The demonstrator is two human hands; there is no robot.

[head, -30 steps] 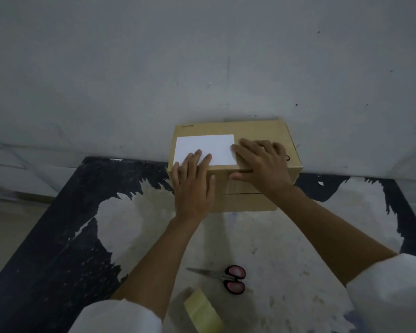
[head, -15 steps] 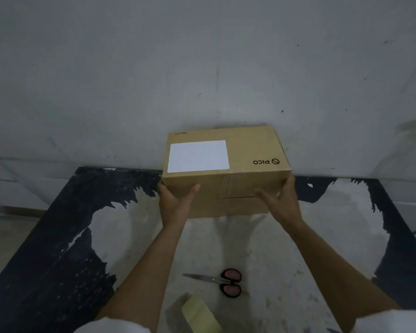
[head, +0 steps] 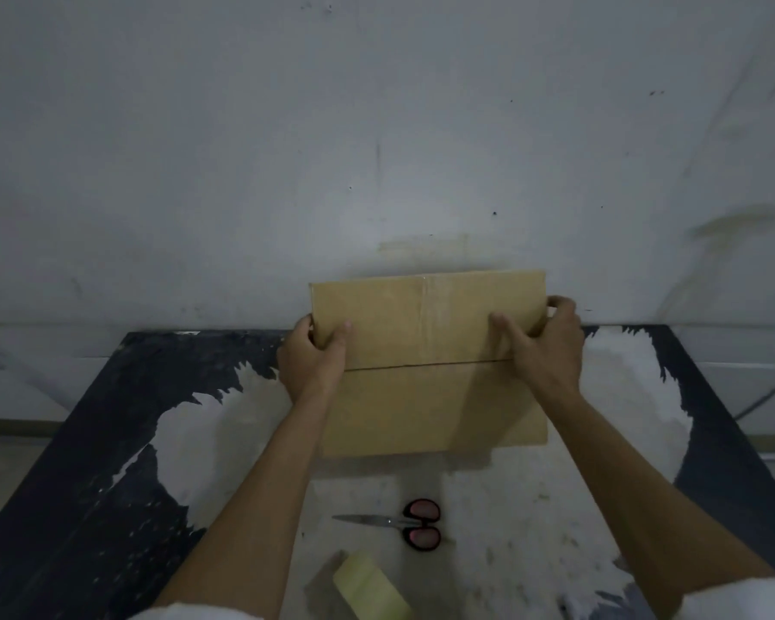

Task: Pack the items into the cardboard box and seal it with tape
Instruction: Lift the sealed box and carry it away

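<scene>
Hands both on brown rectangular cardboard box [head: 426, 351], which sits at far edge of tabletop [head: 86, 507] up against grey wall [head: 376, 127]. Box face toward camera is plain, w/ horizontal seam between two closed flaps running across approx. its middle and a faint vertical strip of clear tape crossing upper flap. Left hand [head: 312, 362] grips box's left edge: thumb laid on front face, fingers curled round the side, so grip is closed on the box. Right hand [head: 542, 346] grips upper right corner likewise, thumb on front face, fingers wrapped behind right edge; grip closed on the box too. Whether box bottom rests on tabletop or is lifted slightly, can't tell.

Tabletop is dark w/ big worn whitish patches. Near side, between the two forearms, lie scissors w/ red-and-black handles [head: 403, 523], blades pointing left, well apart from box. Just nearer than scissors, at bottom edge of view, stands pale yellowish roll of tape [head: 370, 588], partly cut off by frame. White sleeves [head: 739, 599] show at both lower corners, forearms bare.
</scene>
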